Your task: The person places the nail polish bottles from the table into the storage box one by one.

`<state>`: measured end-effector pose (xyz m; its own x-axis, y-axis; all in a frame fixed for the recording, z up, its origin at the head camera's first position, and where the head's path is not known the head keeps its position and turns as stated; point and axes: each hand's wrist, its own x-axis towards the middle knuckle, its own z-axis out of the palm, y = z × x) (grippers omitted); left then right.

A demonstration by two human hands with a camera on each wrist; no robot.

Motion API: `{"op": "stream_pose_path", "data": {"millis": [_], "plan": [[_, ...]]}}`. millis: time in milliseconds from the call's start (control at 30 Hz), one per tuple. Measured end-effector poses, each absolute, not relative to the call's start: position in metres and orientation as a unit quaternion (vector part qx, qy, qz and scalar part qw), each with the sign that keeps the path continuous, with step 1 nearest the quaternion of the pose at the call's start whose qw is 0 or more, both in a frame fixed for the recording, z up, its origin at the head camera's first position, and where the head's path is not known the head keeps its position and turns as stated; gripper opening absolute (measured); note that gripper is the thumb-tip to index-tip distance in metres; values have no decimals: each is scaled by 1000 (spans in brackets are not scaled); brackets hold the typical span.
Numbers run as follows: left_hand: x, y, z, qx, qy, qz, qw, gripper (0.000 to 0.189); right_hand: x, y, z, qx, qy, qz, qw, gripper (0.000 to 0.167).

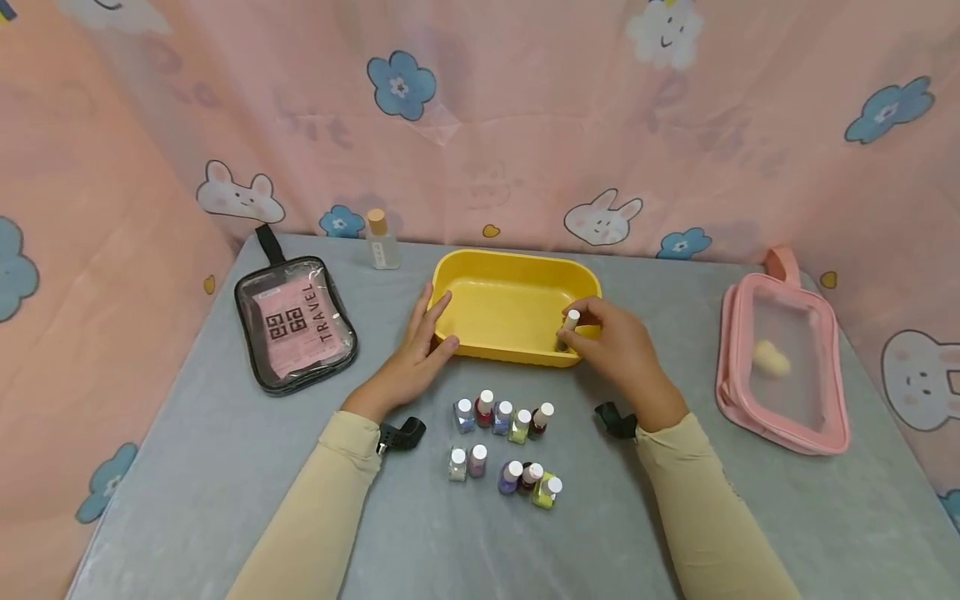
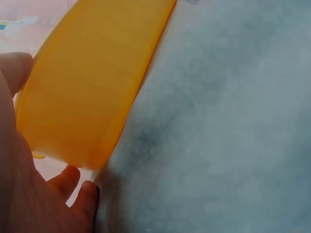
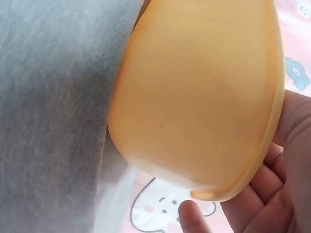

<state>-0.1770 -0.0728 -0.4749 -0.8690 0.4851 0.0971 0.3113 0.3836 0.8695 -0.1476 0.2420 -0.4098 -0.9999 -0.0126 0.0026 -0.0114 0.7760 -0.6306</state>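
Observation:
A yellow tray [image 1: 517, 357] sits near the middle of the table. My right hand [image 1: 626, 346] is at its right end and pinches a nail polish bottle [image 1: 570, 321] with a white cap, just inside the front right corner. The bottle's lower part is partly covered by the fingers and cannot be seen in the right wrist view. My left hand [image 1: 412, 354] rests against the tray's left end, fingers spread and thumb by the front wall. Nearer to me stand several nail polish bottles in two rows, among them a red one [image 1: 483, 410] and a yellow-green one [image 1: 545, 492].
To the left lies a clear black-edged pouch [image 1: 296, 325] with a pink packet inside. A clear bottle [image 1: 383, 246] with an orange cap stands behind it. On the right lies a pink see-through pouch [image 1: 783, 362]. A patterned pink curtain [image 1: 510, 125] borders the table's back.

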Motion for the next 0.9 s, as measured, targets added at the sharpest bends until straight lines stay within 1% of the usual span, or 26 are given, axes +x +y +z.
{"op": "stream_pose_path", "data": {"millis": [200, 367, 467, 567, 633, 700, 800, 900], "plan": [[-176, -73, -473, 246, 826, 501, 83, 70, -145, 236, -399, 16, 950, -310, 35, 22], [-176, -72, -474, 249, 825, 501, 82, 70, -145, 236, -399, 27, 946, -320, 40, 25], [-175, -72, -475, 251, 822, 504, 83, 70, -144, 238, -398, 21, 944, -327, 47, 32], [-175, -71, -475, 252, 820, 507, 84, 70, -141, 239, -393, 14, 947, -318, 50, 45], [-174, -71, -476, 251, 820, 507, 85, 70, -136, 240, -387, 8, 948, -315, 38, 51], [-174, -71, -476, 249, 820, 508, 85, 70, -128, 238, -380, -2, 946, -323, 11, 53], [-175, -72, -476, 248, 820, 508, 85, 70, -112, 233, -375, -47, 929, -364, -51, 44], [-175, -72, -474, 250, 820, 508, 84, 70, -92, 229, -379, -111, 907, -395, -95, 37]]}}
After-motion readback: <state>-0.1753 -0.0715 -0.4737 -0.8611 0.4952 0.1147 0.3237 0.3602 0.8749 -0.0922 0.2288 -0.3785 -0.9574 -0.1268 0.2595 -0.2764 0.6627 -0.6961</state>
